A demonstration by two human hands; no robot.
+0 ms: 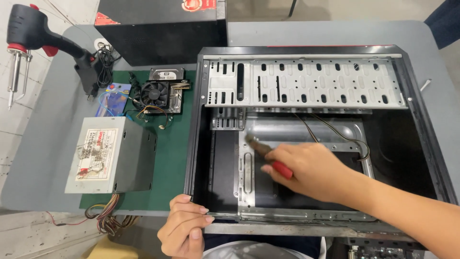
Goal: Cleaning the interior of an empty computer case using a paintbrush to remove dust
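An open black computer case (431,144) lies on its side on the grey table. My right hand (311,170) is inside it, closed around a brush with a red handle (281,170); the blurred bristles (254,144) rest near the metal motherboard tray (244,177). My left hand (184,228) grips the case's near left corner rim. A perforated silver drive cage (306,81) spans the top of the case. Thin wires (335,129) run across the tray.
A grey power supply (112,154) with a cable bundle (108,218) sits on a green mat (170,163) left of the case. Behind it lie a cooler fan (154,94), a hard drive (166,73) and a soldering gun (28,33). A black box (163,33) stands at the back.
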